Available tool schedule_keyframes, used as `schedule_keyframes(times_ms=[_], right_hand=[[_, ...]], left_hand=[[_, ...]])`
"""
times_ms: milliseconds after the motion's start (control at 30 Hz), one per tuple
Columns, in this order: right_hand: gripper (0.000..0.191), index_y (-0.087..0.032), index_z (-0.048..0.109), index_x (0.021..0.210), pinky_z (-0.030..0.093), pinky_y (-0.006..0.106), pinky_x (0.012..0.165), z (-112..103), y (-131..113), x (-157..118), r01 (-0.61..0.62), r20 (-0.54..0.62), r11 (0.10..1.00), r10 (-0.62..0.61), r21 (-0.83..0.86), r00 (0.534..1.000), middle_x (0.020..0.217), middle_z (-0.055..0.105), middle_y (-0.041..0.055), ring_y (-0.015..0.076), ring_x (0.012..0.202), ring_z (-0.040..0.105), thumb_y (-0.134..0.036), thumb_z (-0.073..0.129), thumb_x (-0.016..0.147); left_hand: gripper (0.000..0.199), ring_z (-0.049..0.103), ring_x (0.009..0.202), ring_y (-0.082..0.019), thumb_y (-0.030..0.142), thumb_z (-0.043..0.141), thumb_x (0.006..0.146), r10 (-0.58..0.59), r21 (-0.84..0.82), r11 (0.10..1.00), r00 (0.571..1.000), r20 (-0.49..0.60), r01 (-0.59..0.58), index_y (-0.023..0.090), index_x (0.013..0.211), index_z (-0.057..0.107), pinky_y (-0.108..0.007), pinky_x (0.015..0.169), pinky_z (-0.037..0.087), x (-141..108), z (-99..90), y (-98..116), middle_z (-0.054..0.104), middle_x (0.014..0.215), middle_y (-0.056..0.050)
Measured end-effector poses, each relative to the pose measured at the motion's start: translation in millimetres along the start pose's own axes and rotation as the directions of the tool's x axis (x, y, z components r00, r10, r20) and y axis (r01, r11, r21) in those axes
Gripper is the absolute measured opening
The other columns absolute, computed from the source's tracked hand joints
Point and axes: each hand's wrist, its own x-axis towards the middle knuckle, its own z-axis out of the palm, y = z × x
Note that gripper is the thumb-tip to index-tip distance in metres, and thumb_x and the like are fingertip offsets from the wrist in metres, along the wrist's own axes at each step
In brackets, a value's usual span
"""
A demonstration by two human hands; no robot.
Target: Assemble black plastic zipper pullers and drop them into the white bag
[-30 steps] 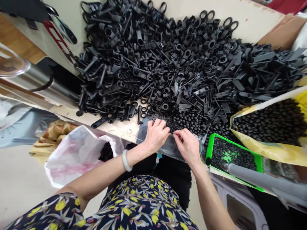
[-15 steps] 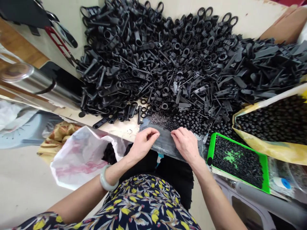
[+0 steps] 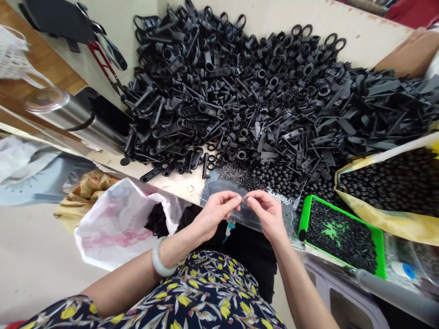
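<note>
Tiny dark piece [image 3: 244, 199], too small to identify, shows between the fingertips of both hands, above a dark grey mat [image 3: 217, 184] at the worktable's front edge. From the left, a lidded steel flask [image 3: 66, 112] lies tilted beside a wooden panel [image 3: 55, 68], with a white plastic bag [image 3: 115, 230] below the table edge. Black plastic clips and rings [image 3: 219, 87] cover the pale tabletop [image 3: 176, 185] in a broad heap, with small round black beads [image 3: 274, 176] along its front. Farther right come white slivers [image 3: 283, 198], a green tray [image 3: 304, 219] of black bits and a yellow sack [image 3: 387, 219] of dark beads. The left hand [image 3: 217, 210] pinches thumb against forefinger, the piece at their tips. The right hand [image 3: 269, 214] has thumb and forefinger close together just beside it; whether they grip it I cannot tell. The left forearm slants in from the lower left, a pale bangle [image 3: 161, 262] around it; the right forearm rises from the lower right, fingers turned inward.
</note>
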Motion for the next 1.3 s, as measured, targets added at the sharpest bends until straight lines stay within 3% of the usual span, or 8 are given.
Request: schedule_keyframes(times_ms=[133, 267, 400, 600, 733, 900, 1167, 1300], right_hand=[[0.019, -0.025, 0.077, 0.096, 0.054, 0.030, 0.076, 9.5, 9.0, -5.4, -0.051, -0.053, 0.980, 0.062, 0.193, 0.997, 0.090, 0.072, 0.0013, 0.0156, 0.079, 0.063, -0.042, 0.079, 0.089], [0.020, -0.025, 0.078, 0.095, 0.053, 0.028, 0.071, 13.4, 13.0, -6.7, -0.072, -0.068, 0.959, 0.094, 0.275, 0.993, 0.087, 0.071, 0.0002, 0.0134, 0.073, 0.060, -0.043, 0.081, 0.087], [0.016, -0.025, 0.079, 0.097, 0.052, 0.027, 0.068, 11.5, 12.4, -8.4, -0.022, -0.064, 0.980, 0.035, 0.198, 0.997, 0.087, 0.071, 0.0006, 0.0134, 0.072, 0.060, -0.040, 0.078, 0.091], [0.011, -0.026, 0.080, 0.094, 0.057, 0.032, 0.079, 1.8, 6.5, -10.4, 0.072, -0.054, 0.997, -0.073, -0.010, 0.996, 0.092, 0.073, 0.0034, 0.0183, 0.085, 0.068, -0.036, 0.078, 0.091], [0.007, -0.026, 0.079, 0.092, 0.057, 0.035, 0.085, 5.4, 7.6, -10.7, 0.124, -0.119, 0.988, -0.112, 0.097, 0.987, 0.101, 0.073, 0.0054, 0.0208, 0.098, 0.068, -0.033, 0.078, 0.091], [0.006, -0.027, 0.079, 0.090, 0.057, 0.036, 0.087, 17.3, 11.0, -12.7, 0.078, -0.155, 0.972, -0.044, 0.224, 0.987, 0.100, 0.072, 0.0051, 0.0209, 0.098, 0.067, -0.033, 0.078, 0.090], [0.009, -0.026, 0.080, 0.093, 0.058, 0.035, 0.085, 22.3, 12.3, -20.2, 0.007, -0.195, 0.963, 0.048, 0.270, 0.980, 0.097, 0.073, 0.0041, 0.0198, 0.093, 0.069, -0.034, 0.079, 0.089], [0.008, -0.026, 0.080, 0.093, 0.058, 0.033, 0.084, 20.8, 14.4, -22.8, 0.038, -0.202, 0.976, 0.006, 0.213, 0.979, 0.095, 0.074, 0.0030, 0.0183, 0.089, 0.069, -0.033, 0.080, 0.090]], left_hand=[[0.037, 0.039, 0.057, -0.005, 0.051, 0.082, 0.081, 0.005, 0.004, 1.000, 1.000, 0.010, -0.006, 0.015, 0.088, 0.072, -0.022, 0.054, 0.027, -0.3, 9.5, 2.8, 0.062, 0.076, 0.001], [0.037, 0.038, 0.058, -0.006, 0.050, 0.082, 0.081, 0.013, 0.019, 1.000, 1.000, -0.008, -0.013, 0.015, 0.083, 0.072, -0.023, 0.055, 0.027, 0.1, 12.1, 2.8, 0.062, 0.075, 0.001], [0.036, 0.039, 0.059, -0.007, 0.051, 0.082, 0.080, 0.029, 0.036, 0.999, 0.999, -0.026, -0.028, 0.016, 0.085, 0.073, -0.024, 0.056, 0.029, 0.8, 10.9, -0.9, 0.062, 0.075, 0.000], [0.034, 0.042, 0.062, -0.009, 0.049, 0.081, 0.082, 0.025, 0.071, 0.997, 0.999, -0.024, -0.023, 0.017, 0.087, 0.075, -0.025, 0.058, 0.030, -0.3, 9.2, -2.9, 0.063, 0.075, -0.001], [0.036, 0.041, 0.061, -0.008, 0.051, 0.082, 0.082, 0.014, 0.064, 0.998, 1.000, -0.004, -0.013, 0.017, 0.089, 0.076, -0.024, 0.058, 0.030, -1.1, 9.8, -4.0, 0.063, 0.075, 0.000], [0.038, 0.041, 0.060, -0.008, 0.053, 0.083, 0.081, 0.007, -0.016, 1.000, 1.000, 0.005, -0.007, 0.016, 0.084, 0.073, -0.024, 0.059, 0.031, -2.8, 13.7, -5.5, 0.062, 0.074, 0.000], [0.037, 0.043, 0.061, -0.008, 0.049, 0.088, 0.074, -0.031, -0.151, 0.988, 0.999, -0.006, 0.030, 0.016, 0.081, 0.073, -0.024, 0.060, 0.031, -4.0, 18.9, -7.0, 0.061, 0.074, 0.000], [0.038, 0.043, 0.061, -0.007, 0.049, 0.088, 0.073, -0.047, -0.169, 0.985, 0.999, -0.004, 0.045, 0.015, 0.081, 0.073, -0.024, 0.059, 0.030, -3.0, 16.2, -11.8, 0.061, 0.073, 0.000]])
